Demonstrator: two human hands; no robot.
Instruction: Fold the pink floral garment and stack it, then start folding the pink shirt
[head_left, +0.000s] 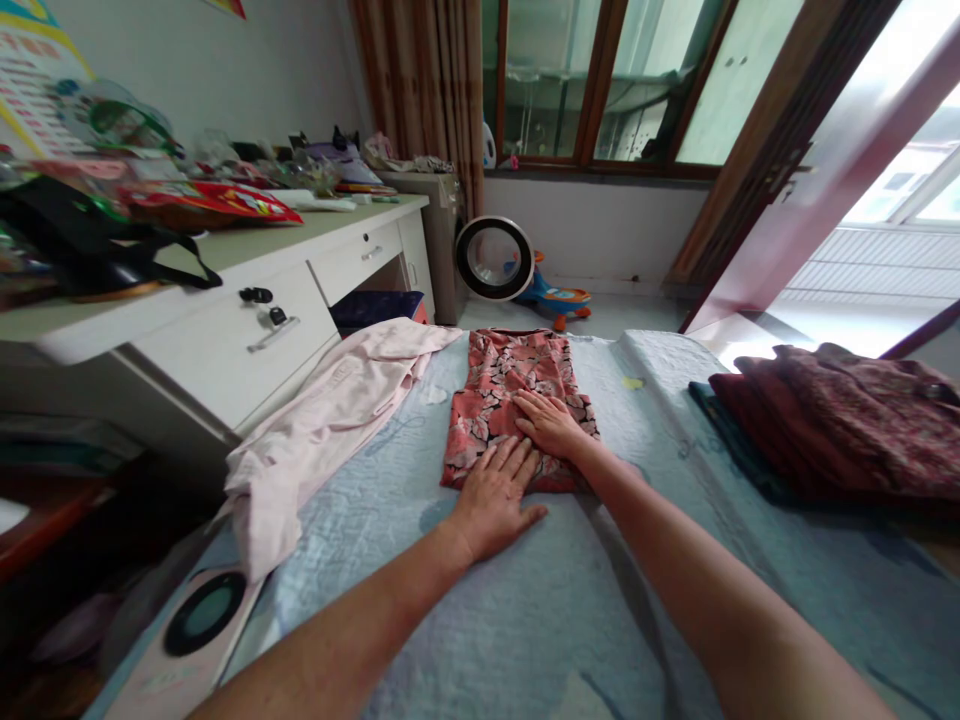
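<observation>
Pressing left hand [491,503] flat, with fingers a little spread, upon near part of folded floral garment [517,365] on blue quilt [360,510]; resting right hand [553,424] flat just beyond, likewise spread. Probably smoothing the fold now. For next move, need to keep layers aligned, perhaps folding again toward far end.

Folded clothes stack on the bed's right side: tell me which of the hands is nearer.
Right. The right hand rests on the floral garment, on the side toward the folded clothes stack; the left hand is farther from it, at the garment's near edge.
</observation>
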